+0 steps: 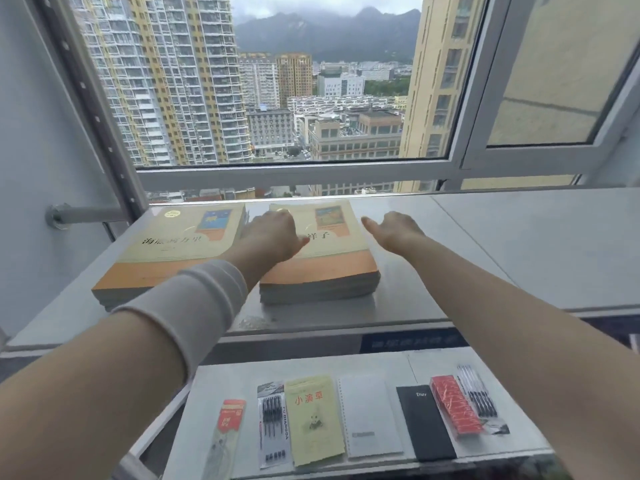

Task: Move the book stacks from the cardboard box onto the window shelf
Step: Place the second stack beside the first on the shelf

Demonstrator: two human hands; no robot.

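The right stack is lying flat on the grey shelf by the window, its cream and orange cover showing the characters "祥子". The left hand is resting palm down on that cover near its left edge, fingers laid out and gripping nothing. The right hand is hovering just beside the stack's right edge, thumb spread wide, holding nothing. Just to the left, the left stack is sitting on the same shelf, its title blurred. On a lower table nearer the camera, a yellow booklet is reading "小演草", with a black notebook marked "Diary" and a pen pack lying alongside. Tower blocks and mountains are showing beyond the glass.
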